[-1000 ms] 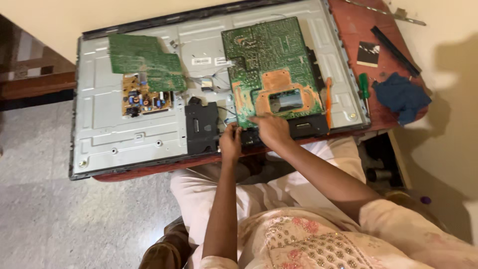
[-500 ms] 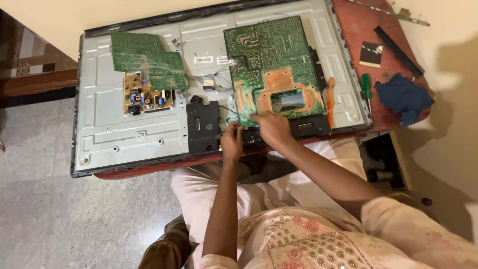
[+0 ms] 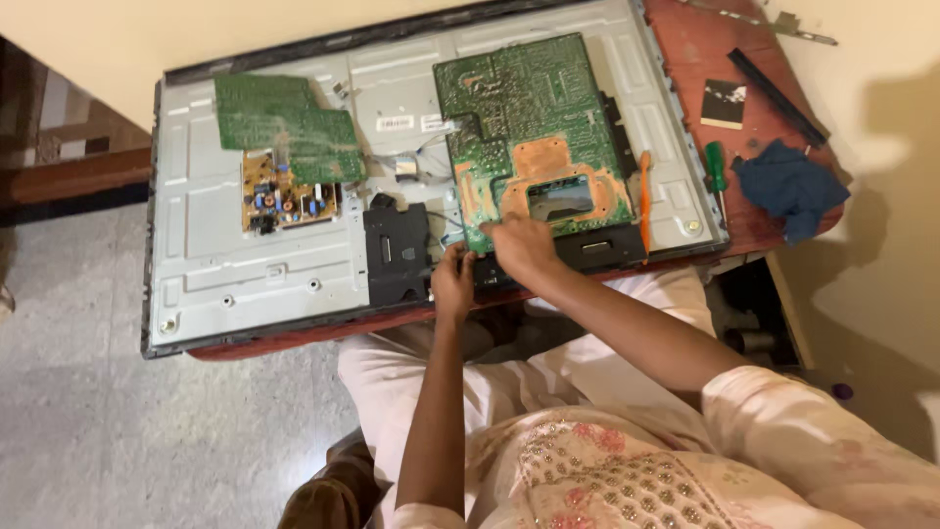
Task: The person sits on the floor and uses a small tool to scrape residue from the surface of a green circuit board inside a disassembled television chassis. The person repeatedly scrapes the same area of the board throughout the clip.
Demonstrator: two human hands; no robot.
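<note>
Both hands meet at the near edge of the large green circuit board, lying on the opened grey panel chassis on the bench. Right hand pinches the board's lower-left corner; left hand is curled just beside it, grip unclear. Judgement: lift evenly, minding attached cables. Two small white rectangular labels sit left of the board.

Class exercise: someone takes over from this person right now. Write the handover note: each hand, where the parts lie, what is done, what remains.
Left hand: at the panel's near edge, beside the black module.
Right hand: fingers on the near left corner of the big green board.
Panel lies back-up on the red table, cover off.
Small green board lies loose over the yellow board.
Screwdrivers, blue cloth at right.
Left: the big board, not yet lifted off.
</note>
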